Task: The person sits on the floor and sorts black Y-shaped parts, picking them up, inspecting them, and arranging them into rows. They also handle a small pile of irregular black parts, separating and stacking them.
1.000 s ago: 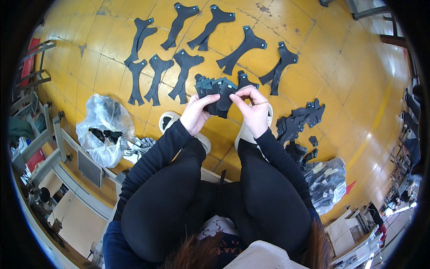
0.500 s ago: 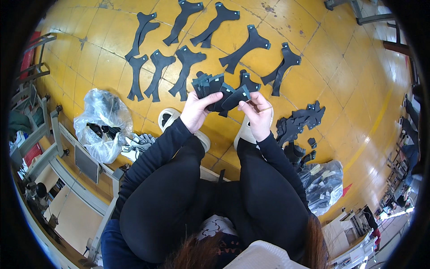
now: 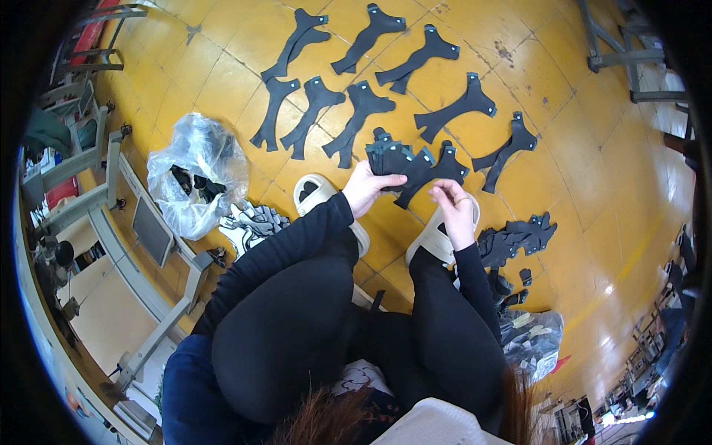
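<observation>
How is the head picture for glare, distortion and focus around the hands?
Head view: glare spots on the yellow floor at right; head view: edges bend toward the rim, corners black; head view: left hand, right hand, held black pieces fairly sharp.

Factory-like workshop, yellow tiled floor (image 3: 586,163), metal-framed workbenches (image 3: 104,274), clear plastic sack (image 3: 226,159), flat dark pieces (image 3: 469,100) in rows

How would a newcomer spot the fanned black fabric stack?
On the yellow tiled floor, find the rows of forked black fabric pieces. Just below them, the bare left hand holds the fanned black fabric stack with dark green edges. Unlike those pieces laid flat, it is layered and hand-held.
</observation>
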`<state>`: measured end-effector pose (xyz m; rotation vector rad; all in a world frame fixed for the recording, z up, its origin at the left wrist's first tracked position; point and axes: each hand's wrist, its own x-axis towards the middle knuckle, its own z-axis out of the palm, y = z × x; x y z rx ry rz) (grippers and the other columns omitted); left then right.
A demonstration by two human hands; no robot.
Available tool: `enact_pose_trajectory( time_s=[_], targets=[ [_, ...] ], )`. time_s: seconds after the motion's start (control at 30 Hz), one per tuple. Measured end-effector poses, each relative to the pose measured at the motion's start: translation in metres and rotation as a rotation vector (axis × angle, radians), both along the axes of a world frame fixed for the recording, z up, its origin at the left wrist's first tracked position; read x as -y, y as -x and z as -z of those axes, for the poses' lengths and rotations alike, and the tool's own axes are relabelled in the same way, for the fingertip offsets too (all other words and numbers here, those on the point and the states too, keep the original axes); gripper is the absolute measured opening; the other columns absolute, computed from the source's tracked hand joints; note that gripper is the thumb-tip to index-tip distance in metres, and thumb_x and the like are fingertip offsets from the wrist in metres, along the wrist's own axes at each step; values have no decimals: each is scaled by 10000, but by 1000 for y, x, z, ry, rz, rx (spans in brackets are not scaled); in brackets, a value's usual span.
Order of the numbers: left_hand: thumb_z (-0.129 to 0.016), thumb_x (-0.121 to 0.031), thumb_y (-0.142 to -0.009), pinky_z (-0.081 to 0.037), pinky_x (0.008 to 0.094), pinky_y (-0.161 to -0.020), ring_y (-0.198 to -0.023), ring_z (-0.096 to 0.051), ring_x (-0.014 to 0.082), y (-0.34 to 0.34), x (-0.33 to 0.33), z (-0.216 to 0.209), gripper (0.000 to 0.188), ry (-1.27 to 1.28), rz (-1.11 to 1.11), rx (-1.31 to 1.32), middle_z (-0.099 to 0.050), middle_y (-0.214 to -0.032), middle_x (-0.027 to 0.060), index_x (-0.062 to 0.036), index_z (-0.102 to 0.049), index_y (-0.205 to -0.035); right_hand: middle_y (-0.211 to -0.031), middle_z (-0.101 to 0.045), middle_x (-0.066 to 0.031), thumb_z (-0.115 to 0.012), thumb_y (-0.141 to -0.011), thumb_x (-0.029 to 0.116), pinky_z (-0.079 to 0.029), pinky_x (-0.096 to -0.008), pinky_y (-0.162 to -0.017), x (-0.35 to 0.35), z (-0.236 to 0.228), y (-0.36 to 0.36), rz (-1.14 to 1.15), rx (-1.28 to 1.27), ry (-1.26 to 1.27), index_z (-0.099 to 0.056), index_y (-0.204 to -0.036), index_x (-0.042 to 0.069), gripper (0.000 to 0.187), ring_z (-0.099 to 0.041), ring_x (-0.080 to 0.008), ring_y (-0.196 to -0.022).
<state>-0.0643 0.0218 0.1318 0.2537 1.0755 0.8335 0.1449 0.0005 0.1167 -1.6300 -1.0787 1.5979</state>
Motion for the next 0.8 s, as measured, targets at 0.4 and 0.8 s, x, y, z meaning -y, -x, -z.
enact_pose_trajectory(
  time_s=[0.4,0.8],
  targets=[
    [-680,-23,-817,-521,376,-832,-956,-605,190,120,-15,70,204,21,-535,-158,-643,-987,47,-77,-601,-997,-859,-639,-96,-626,-780,29,-470,-377,-767,35,56,-33,-322,622,-531,-646,-824,66,61,-603,-296,-863],
    [-656,20,-827,-563,364,-757,-868,-626,196,202,-56,89,170,-45,-579,-220,-651,-948,56,-65,-614,-969,-860,-638,-100,-622,-782,39,-478,-384,-776,34,57,-32,-376,660,-530,-642,-833,69,62,-608,-304,-855]
  ],
)
